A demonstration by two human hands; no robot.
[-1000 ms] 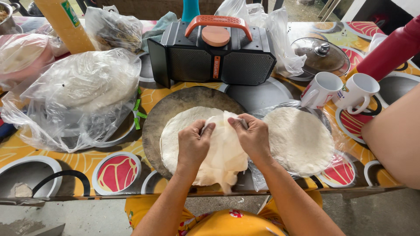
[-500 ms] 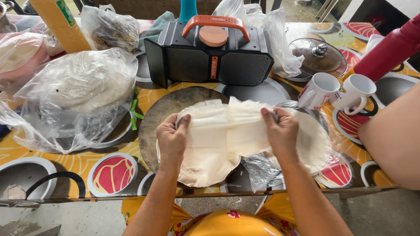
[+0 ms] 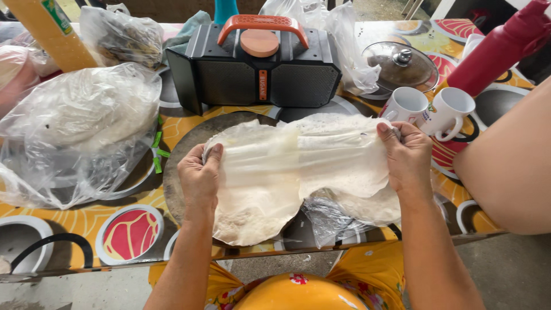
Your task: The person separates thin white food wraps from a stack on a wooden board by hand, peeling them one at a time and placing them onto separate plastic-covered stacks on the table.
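A thin, pale round of dough (image 3: 287,172) hung stretched between your two hands, lifted just above a dark round board (image 3: 178,172) on the desk (image 3: 69,221). Its lower edge sagged toward you, and crumpled clear plastic (image 3: 327,215) lay beneath its right side. Your left hand (image 3: 200,178) pinched the sheet's left edge, fingers (image 3: 212,152) curled tight on the dough, wrist straight, forearm running back toward your body. Your right hand (image 3: 408,161) gripped the right edge the same way, knuckles up, fingers closed on the dough. Behind the sheet stood a black speaker with an orange handle (image 3: 258,63). Two white mugs (image 3: 430,109) sat just beyond your right hand, near a glass lid (image 3: 402,63). To the left lay a clear bag of flat rounds (image 3: 80,126). Another person's bare arm (image 3: 511,166) reached in from the right.
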